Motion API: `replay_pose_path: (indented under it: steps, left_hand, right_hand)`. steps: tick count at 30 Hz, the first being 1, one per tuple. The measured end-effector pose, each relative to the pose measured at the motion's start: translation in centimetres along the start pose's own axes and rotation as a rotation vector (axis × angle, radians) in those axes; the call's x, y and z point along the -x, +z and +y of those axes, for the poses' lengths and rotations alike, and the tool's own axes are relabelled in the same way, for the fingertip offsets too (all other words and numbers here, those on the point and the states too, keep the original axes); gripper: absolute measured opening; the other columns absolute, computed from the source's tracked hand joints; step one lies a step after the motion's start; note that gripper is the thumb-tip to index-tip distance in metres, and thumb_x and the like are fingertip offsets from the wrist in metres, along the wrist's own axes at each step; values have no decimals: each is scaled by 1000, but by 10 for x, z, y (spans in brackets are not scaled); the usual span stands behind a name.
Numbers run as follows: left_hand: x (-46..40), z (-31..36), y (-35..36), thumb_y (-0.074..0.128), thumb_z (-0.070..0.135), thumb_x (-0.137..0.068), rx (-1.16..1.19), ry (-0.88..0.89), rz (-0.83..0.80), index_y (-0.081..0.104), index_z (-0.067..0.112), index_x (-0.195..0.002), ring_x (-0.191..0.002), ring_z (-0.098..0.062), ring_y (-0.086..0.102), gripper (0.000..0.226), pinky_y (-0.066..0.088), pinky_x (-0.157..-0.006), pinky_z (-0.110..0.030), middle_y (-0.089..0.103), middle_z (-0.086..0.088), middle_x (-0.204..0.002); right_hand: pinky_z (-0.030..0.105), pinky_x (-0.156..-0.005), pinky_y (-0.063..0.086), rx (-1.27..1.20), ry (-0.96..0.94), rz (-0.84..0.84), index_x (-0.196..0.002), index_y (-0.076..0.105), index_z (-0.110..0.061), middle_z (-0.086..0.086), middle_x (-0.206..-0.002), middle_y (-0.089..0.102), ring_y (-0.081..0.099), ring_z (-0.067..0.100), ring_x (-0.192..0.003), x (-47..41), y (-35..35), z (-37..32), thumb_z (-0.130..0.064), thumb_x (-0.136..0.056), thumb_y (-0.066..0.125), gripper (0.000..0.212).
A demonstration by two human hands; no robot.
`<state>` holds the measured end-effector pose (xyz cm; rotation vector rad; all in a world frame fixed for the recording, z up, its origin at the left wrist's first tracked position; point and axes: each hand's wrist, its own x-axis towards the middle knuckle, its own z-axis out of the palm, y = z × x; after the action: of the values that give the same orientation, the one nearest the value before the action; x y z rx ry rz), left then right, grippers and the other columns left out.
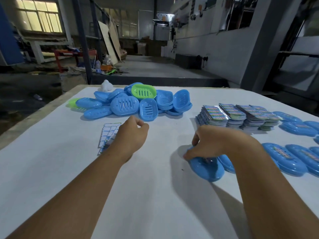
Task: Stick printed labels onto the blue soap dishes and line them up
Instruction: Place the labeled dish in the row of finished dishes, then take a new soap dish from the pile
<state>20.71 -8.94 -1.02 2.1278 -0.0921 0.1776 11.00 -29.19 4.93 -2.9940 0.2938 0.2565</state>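
Observation:
My right hand [212,142] grips a blue soap dish [207,169] from above, at the left end of a row of labelled blue dishes [283,161] on the white table. My left hand [133,133] hovers with fingers loosely curled over sheets of small white stickers [107,133] and holds nothing that I can see. Behind it lies a pile of unlabelled blue soap dishes [131,106] with a green dish [143,91] on top. Stacks of printed labels [238,116] lie at the right.
A second row of labelled dishes [298,126] runs along the far right edge. A white object [106,86] sits behind the pile near the table's far edge [172,87]. Another green dish [74,102] pokes out at the pile's left. Beyond is a workshop floor.

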Motion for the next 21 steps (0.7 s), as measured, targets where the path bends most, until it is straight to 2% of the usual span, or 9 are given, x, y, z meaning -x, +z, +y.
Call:
replay_pose_path:
  steps: [3,5,8,11,14,16,19,21]
  left_hand:
    - [-2,-1,0,58,36,-91,5,-5,-4,58,26,-93,-74,-17,62,10,41,-58,-29,69,0,-88]
    - [-2,-1,0,59,35,-90,8,-5,-9,58,26,-92,-75,-18,62,10,42,-59,-30,69,0,-89]
    - [-1,-1,-1,60,35,-90,-4,5,-10,59,26,-91,-79,-17,62,9,40,-59,-29,69,0,-92]
    - [1,0,-3,61,35,-90,-16,12,-8,59,28,-89,-82,-15,62,8,40,-59,-28,68,2,-93]
    - [3,1,-3,61,32,-90,-49,45,23,61,27,-86,-82,-15,63,6,41,-61,-27,68,4,-89]
    - [1,1,-2,60,28,-91,-153,124,67,65,25,-90,-87,-18,64,7,46,-69,-28,68,5,-88]
    - [-11,6,4,55,19,-96,-389,289,75,68,19,-112,-107,-23,59,21,49,-90,-38,64,0,-115]
    - [-22,12,10,49,15,-98,-542,365,28,61,18,-129,-118,-27,52,34,45,-97,-42,58,-3,-131]
  right_hand:
    - [39,-83,59,18,18,-12,-89,74,-21,-2,-83,74,71,22,-82,1,-3,6,-59,-56,74,50]
    - [38,-82,59,9,30,-18,-105,71,-21,-1,-93,73,71,23,-84,-2,-3,14,-45,-62,79,50]
    - [35,-81,58,-13,50,-15,-120,64,-32,-6,-95,62,67,22,-86,-9,-3,24,-22,-72,82,53]
    - [31,-80,55,-8,38,-24,-117,62,-36,-7,-97,60,63,20,-90,-15,0,28,-15,-78,76,47]
    - [29,-69,50,-49,-8,25,-112,60,-37,-10,-94,56,59,14,-84,-21,3,24,-14,-83,68,38]
    - [26,-60,44,-94,-47,99,-108,60,-34,-10,-92,56,57,10,-78,-26,5,18,-13,-86,63,31]
    - [26,-60,43,-131,-94,188,-107,60,-34,-12,-91,55,55,6,-76,-32,9,10,-15,-89,61,26]
    - [27,-63,41,-144,-112,219,-110,60,-34,-15,-92,51,55,7,-79,-34,12,8,-17,-92,59,25]
